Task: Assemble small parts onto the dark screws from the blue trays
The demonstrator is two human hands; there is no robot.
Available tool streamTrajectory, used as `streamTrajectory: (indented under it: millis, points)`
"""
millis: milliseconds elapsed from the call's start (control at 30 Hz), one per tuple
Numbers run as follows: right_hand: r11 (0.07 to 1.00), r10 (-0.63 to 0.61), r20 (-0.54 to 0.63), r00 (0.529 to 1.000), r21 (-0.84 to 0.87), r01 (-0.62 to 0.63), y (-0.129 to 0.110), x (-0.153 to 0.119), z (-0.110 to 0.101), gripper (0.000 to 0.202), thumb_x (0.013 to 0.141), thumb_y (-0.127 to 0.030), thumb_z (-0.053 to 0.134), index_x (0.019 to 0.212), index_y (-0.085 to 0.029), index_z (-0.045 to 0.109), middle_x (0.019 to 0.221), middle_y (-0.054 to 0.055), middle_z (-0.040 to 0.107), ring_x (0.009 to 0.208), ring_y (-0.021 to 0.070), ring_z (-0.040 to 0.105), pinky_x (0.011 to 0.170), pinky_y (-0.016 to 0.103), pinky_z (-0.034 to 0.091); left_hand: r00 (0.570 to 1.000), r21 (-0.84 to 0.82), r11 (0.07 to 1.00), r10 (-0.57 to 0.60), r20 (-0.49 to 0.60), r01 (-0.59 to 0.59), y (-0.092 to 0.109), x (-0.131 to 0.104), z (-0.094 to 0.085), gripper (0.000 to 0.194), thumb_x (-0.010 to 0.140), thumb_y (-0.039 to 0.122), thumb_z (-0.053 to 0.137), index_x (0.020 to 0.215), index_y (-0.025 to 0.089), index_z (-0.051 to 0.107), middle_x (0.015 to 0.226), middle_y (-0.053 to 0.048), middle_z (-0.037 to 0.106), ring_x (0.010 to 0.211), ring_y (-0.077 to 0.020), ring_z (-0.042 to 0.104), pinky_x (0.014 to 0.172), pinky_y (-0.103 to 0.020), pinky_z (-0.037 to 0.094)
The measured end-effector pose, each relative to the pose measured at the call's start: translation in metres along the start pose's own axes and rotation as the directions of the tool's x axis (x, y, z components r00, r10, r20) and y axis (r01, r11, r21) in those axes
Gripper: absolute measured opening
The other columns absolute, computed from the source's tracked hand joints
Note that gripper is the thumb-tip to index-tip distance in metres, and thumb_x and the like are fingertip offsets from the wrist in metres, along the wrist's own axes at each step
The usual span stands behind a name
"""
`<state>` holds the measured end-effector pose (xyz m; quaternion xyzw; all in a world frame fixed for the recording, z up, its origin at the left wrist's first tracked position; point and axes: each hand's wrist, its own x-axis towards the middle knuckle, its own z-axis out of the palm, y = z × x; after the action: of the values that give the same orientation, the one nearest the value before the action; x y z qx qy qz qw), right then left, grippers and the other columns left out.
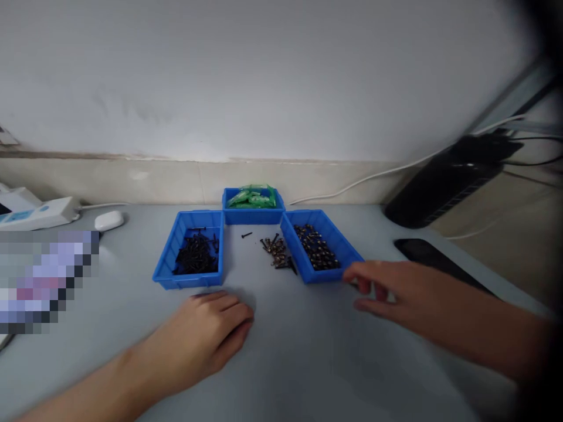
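Note:
My left hand rests on the table just in front of the left blue bin, fingers curled in; nothing shows in it. At the front right corner of the right blue bin is my right hand, thumb and fingers apart with a gap between them. Dark screws fill part of the left blue bin. Brassy and dark small screw-like parts lie in the right bin. Between the bins is a loose pile of similar parts, with a single dark screw behind it.
A rear blue bin holds green plastic packets against the wall. A black phone and a large black cylindrical object are at right. A white earbud case, a power strip and a pixelated object are at left.

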<state>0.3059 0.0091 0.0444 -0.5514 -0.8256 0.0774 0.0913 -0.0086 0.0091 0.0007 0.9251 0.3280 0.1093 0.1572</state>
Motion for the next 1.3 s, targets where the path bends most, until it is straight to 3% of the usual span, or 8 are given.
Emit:
streamTrajectory:
  millis: [67, 133, 233, 300, 567, 800, 967, 1300]
  points:
    - [0.984, 0.172, -0.01, 0.985, -0.054, -0.173, 0.018, -0.014, -0.015, 0.031, 0.083, -0.047, 0.05, 0.101, -0.025, 0.062, 0.081, 0.008, 0.065, 0.06, 0.0149, 0.06, 0.056, 0.032, 0.045, 1.0, -0.01, 1.0, -0.007, 0.016, 0.007, 0.0, -0.001, 0.0, 0.017, 0.092, 0.019, 0.04, 0.087, 0.019, 0.055, 0.079, -0.001, 0.058, 0.071, -0.0168, 0.055, 0.062, -0.028, 0.039]
    - [0.942, 0.292, -0.201, 0.935, -0.11, -0.317, 0.036, -0.034, -0.017, 0.041, 0.082, -0.053, 0.047, 0.108, -0.025, 0.06, 0.091, 0.013, 0.065, 0.068, 0.019, 0.063, 0.06, 0.036, 0.046, 0.999, -0.016, 1.0, -0.012, 0.031, 0.012, 0.0, -0.001, 0.0, 0.017, 0.092, 0.018, 0.039, 0.091, 0.019, 0.056, 0.081, -0.001, 0.059, 0.072, -0.0174, 0.055, 0.064, -0.029, 0.039]
    - [0.937, 0.269, -0.231, 0.935, -0.161, -0.309, 0.049, -0.054, 0.005, 0.041, 0.083, -0.053, 0.046, 0.111, -0.026, 0.058, 0.103, 0.018, 0.062, 0.086, 0.0275, 0.063, 0.065, 0.037, 0.049, 0.999, -0.017, 1.0, 0.0, 0.035, 0.0, 0.0, 0.0, 0.0, 0.018, 0.092, 0.017, 0.038, 0.093, 0.018, 0.056, 0.08, -0.002, 0.059, 0.072, -0.0179, 0.056, 0.064, -0.03, 0.04]
    - [0.964, 0.22, -0.106, 0.97, -0.125, -0.233, 0.046, -0.053, 0.026, 0.04, 0.086, -0.048, 0.045, 0.118, -0.026, 0.054, 0.114, 0.015, 0.059, 0.098, 0.0284, 0.061, 0.078, 0.038, 0.051, 1.0, -0.015, 1.0, 0.007, 0.031, -0.006, 0.0, 0.001, 0.0, 0.017, 0.092, 0.017, 0.039, 0.091, 0.018, 0.056, 0.08, -0.002, 0.059, 0.072, -0.0176, 0.056, 0.063, -0.029, 0.04]
    - [0.987, -0.093, -0.121, 0.988, -0.143, 0.075, 0.0, -0.023, 0.053, 0.033, 0.092, -0.025, 0.031, 0.092, -0.018, 0.063, 0.088, 0.009, 0.065, 0.078, 0.0215, 0.065, 0.069, 0.036, 0.055, 0.999, 0.02, 1.0, -0.021, 0.037, 0.02, 0.003, 0.001, -0.004, 0.016, 0.091, 0.017, 0.041, 0.085, 0.018, 0.055, 0.08, -0.001, 0.059, 0.071, -0.0166, 0.056, 0.062, -0.028, 0.041]
    - [0.905, -0.417, -0.121, 0.901, 0.031, 0.424, -0.08, 0.007, 0.044, 0.026, 0.088, -0.01, 0.036, 0.089, -0.018, 0.061, 0.084, 0.005, 0.064, 0.077, 0.0176, 0.061, 0.07, 0.03, 0.051, 0.999, -0.048, 0.998, -0.038, 0.001, 0.038, 0.005, 0.0, -0.005, 0.012, 0.091, 0.021, 0.044, 0.088, 0.018, 0.056, 0.079, -0.001, 0.058, 0.071, -0.0158, 0.056, 0.061, -0.027, 0.04]
    - [0.891, -0.373, -0.088, 0.924, 0.242, 0.383, -0.098, 0.047, 0.051, 0.01, 0.082, -0.009, 0.053, 0.086, -0.016, 0.059, 0.084, 0.004, 0.061, 0.081, 0.0164, 0.058, 0.073, 0.028, 0.047, 0.997, -0.059, 0.997, -0.046, -0.054, 0.043, -0.002, -0.002, 0.002, 0.019, 0.093, 0.021, 0.041, 0.083, 0.017, 0.057, 0.077, -0.001, 0.058, 0.069, -0.0154, 0.056, 0.062, -0.027, 0.039]
    - [0.821, -0.246, -0.072, 0.967, 0.514, 0.247, -0.097, 0.037, 0.063, 0.006, 0.081, -0.015, 0.06, 0.08, -0.018, 0.055, 0.081, -0.001, 0.058, 0.078, 0.012, 0.054, 0.073, 0.023, 0.043, 0.991, -0.23, 0.969, -0.11, -0.076, 0.09, 0.001, 0.001, 0.006, 0.014, 0.085, 0.013, 0.048, 0.072, 0.017, 0.051, 0.07, 0.002, 0.052, 0.061, -0.0109, 0.049, 0.055, -0.022, 0.035]
